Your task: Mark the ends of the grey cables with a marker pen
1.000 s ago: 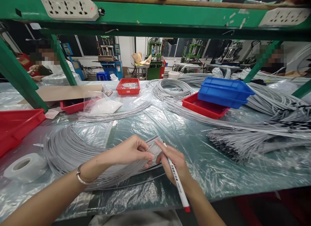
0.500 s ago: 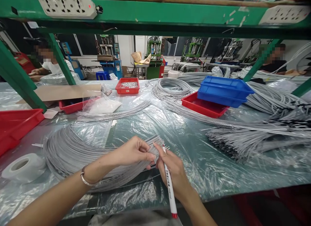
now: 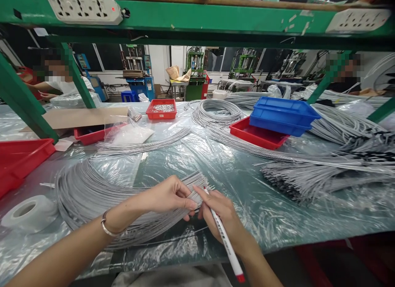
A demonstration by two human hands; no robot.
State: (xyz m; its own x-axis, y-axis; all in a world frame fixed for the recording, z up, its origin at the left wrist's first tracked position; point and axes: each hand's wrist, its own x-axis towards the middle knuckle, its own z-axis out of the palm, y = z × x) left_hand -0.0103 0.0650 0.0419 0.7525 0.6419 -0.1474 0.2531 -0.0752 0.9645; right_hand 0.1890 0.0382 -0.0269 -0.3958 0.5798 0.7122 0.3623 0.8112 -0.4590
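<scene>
A curved bundle of thin grey cables (image 3: pixel 92 196) lies on the plastic-covered table (image 3: pixel 173 163) in front of me. My left hand (image 3: pixel 168 195) is closed in a pinch on the cable ends near their tips. My right hand (image 3: pixel 220 213) is closed round a white marker with a red cap (image 3: pixel 225 241), its tip touching the cable ends (image 3: pixel 200 184) beside my left fingers. A metal bracelet (image 3: pixel 106 227) circles my left wrist.
A white tape roll (image 3: pixel 27 211) sits at the near left beside a red tray (image 3: pixel 18 159). Farther back stand a small red tray of metal parts (image 3: pixel 161 108), a blue bin (image 3: pixel 282 116) stacked on a red tray (image 3: pixel 257 135), and more grey cable bundles (image 3: pixel 311 180). Other people work behind.
My hands stayed on the cable ends. The marker's capped end swung left, then back to the right, while its tip shifted slightly along the ends.
</scene>
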